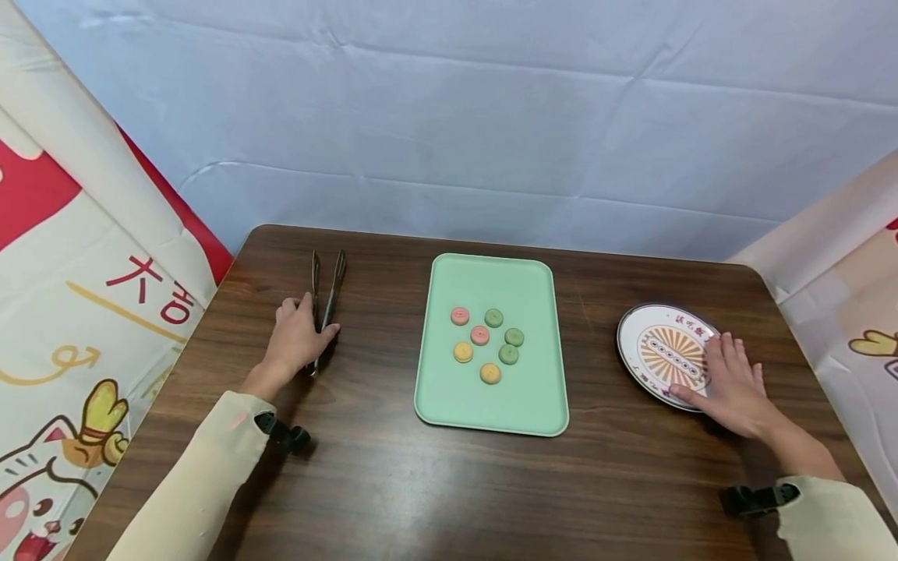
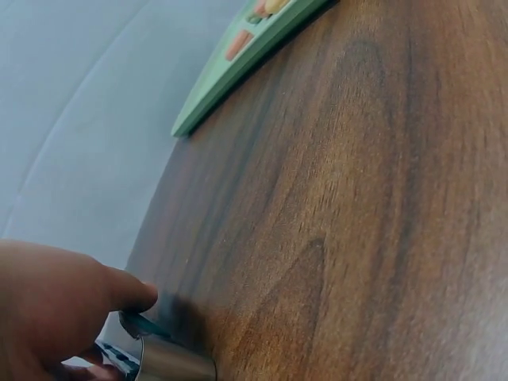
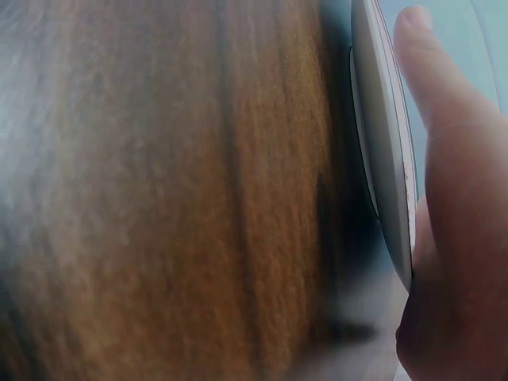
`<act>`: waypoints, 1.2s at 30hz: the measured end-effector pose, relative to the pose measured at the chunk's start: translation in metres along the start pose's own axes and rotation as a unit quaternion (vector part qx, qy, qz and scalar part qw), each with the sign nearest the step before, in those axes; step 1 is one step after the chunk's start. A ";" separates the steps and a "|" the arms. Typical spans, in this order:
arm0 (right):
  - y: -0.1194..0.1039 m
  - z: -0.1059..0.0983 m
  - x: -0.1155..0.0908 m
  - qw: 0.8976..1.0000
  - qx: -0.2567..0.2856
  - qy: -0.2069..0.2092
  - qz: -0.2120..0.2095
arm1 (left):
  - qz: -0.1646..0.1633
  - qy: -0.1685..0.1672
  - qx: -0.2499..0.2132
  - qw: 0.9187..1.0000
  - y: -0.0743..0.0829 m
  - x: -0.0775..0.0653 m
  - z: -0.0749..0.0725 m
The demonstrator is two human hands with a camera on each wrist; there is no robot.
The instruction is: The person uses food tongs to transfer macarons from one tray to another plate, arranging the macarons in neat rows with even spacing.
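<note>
Metal tongs (image 1: pixel 333 300) lie on the left of the table, arms apart and loops facing the far edge. My left hand (image 1: pixel 298 336) holds them near the closed end, its thumb on one side and fingers on the other; the left wrist view shows the tongs' metal end (image 2: pixel 176 361) beside the thumb. At the right lies a white plate (image 1: pixel 669 358) with an orange ray pattern and a dark rim. My right hand (image 1: pixel 735 389) rests at its right rim with fingers stretched out and thumb over the front edge. The right wrist view shows the plate (image 3: pixel 389 135) edge-on.
Mid-table lies a light green tray (image 1: pixel 484 284) bearing several small round pieces: pink (image 1: pixel 459 315), green (image 1: pixel 514 336) and yellow (image 1: pixel 490 374). The brown wooden table (image 1: pixel 393 491) backs onto a pale cloth (image 1: pixel 449 117). Printed cloths hang at both sides.
</note>
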State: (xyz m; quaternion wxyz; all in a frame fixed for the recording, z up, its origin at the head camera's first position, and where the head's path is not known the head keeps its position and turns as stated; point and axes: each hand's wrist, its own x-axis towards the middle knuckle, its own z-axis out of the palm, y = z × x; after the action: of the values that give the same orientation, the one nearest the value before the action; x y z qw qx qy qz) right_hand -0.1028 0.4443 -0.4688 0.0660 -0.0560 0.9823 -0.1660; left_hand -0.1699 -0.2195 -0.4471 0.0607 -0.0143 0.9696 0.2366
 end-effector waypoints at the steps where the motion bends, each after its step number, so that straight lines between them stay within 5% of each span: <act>1: 0.000 0.000 0.000 1.000 0.000 -0.001 0.000 | -0.002 -0.001 -0.003 1.000 0.000 0.000 0.000; 11: -0.002 0.001 -0.002 1.000 -0.002 0.001 0.002 | -0.017 0.007 -0.011 1.000 -0.001 0.002 -0.002; 36: -0.001 0.000 -0.001 1.000 -0.002 -0.007 0.010 | 0.022 0.154 -0.001 0.988 -0.013 0.003 0.008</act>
State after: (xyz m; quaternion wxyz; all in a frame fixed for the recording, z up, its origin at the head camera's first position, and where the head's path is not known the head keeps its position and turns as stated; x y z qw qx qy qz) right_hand -0.1017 0.4434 -0.4684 0.0739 -0.0478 0.9828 -0.1626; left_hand -0.1711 -0.2272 -0.4605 -0.0948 -0.0298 0.9673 0.2335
